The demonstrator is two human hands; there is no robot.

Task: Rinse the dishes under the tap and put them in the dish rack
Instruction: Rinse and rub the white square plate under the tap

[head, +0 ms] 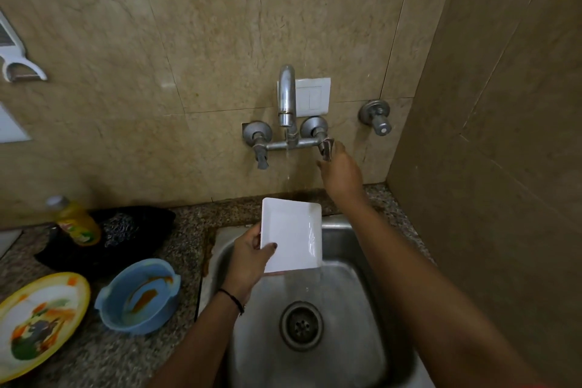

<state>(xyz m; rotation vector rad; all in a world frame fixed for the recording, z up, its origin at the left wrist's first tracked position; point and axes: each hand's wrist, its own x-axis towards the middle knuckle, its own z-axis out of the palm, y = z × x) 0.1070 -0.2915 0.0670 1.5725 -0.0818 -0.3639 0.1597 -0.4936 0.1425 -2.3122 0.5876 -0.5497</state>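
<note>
The job looks barely begun: a white square plate (pixel 291 238) is under the running tap (pixel 287 98), while a soiled blue bowl (pixel 138 296) and a patterned round plate (pixel 37 321) wait unrinsed on the granite counter (pixel 189 230), and no dish rack is in view. The left hand (pixel 248 257) grasps the square plate by its lower-left corner, tilted over the steel sink (pixel 346 309). The right hand (pixel 341 172) pinches the right tap handle (pixel 326 148), well apart from the plate.
</note>
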